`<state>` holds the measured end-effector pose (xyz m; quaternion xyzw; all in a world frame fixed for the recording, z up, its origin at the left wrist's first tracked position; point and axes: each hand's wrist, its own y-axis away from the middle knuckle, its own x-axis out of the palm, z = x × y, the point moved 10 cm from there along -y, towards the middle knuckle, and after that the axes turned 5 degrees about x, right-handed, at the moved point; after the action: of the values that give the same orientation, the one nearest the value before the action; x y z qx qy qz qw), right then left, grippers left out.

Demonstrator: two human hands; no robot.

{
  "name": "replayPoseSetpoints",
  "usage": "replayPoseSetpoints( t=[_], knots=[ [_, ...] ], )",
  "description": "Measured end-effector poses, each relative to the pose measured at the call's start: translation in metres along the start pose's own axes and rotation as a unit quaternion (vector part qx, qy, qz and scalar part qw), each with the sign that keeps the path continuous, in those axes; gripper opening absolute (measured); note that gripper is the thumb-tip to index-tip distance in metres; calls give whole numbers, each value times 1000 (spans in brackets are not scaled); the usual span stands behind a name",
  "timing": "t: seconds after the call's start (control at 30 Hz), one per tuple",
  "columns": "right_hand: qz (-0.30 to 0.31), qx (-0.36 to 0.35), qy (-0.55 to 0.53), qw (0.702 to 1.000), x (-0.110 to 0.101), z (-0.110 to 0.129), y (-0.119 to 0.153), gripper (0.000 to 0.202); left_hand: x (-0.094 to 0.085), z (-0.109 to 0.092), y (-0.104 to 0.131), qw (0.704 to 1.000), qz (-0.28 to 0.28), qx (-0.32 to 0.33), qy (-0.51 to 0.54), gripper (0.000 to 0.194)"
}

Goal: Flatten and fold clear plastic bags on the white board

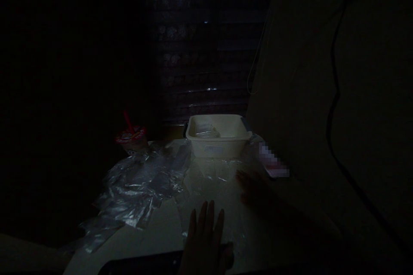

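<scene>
The scene is very dark. At the bottom centre, my left hand (206,238) is palm down over the white table (166,223), its fingers spread and nothing seen in it. Farther forward and to the right, my right hand (254,189) is dim, with its fingers apart and no held object visible. Clear plastic bags (138,184) are spread over the table's left side. A white plastic basin (219,146) stands at the back, with some clear plastic inside. Beside my left hand's wrist is a dark object (145,263) along the near edge.
A cup (134,139) with a red lid and red straw stands at the back left. A blurred-out pinkish flat object (273,162) lies right of the basin. A dark cable (332,107) hangs down the right side. Behind the table is a dark slatted surface (209,51).
</scene>
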<state>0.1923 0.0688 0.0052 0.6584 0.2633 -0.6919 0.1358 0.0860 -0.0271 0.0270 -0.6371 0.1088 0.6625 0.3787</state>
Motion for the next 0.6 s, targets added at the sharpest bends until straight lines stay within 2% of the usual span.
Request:
replayPoseSetpoints(
  t=[0.07, 0.1, 0.23, 0.3, 0.37, 0.5, 0.6],
  knots=[
    [-10, 21, 6, 1000, -3, -6, -4, 47, -1, -2, 1, 1000, -3, 4, -8, 57],
    [-12, 15, 3, 1000, -5, -2, -5, 47, -2, -4, 1, 1000, -6, 7, -14, 57],
    [23, -105, -42, 993, -14, 47, 0, 51, -5, -10, 1, 999, -29, 19, -25, 58],
    [41, -133, -56, 989, -14, 60, -3, 52, -5, -12, 1, 999, -31, 24, -21, 59],
    [39, -117, -53, 991, -13, 53, -13, 50, -3, -13, 1, 999, -22, 29, -17, 60],
    [3, -52, -27, 998, -14, 15, -37, 46, 3, -9, 4, 1000, -10, 11, 3, 60],
    [-19, -47, -25, 998, -21, 10, -41, 46, 6, -7, 5, 1000, -2, -1, 17, 60]
  ],
)
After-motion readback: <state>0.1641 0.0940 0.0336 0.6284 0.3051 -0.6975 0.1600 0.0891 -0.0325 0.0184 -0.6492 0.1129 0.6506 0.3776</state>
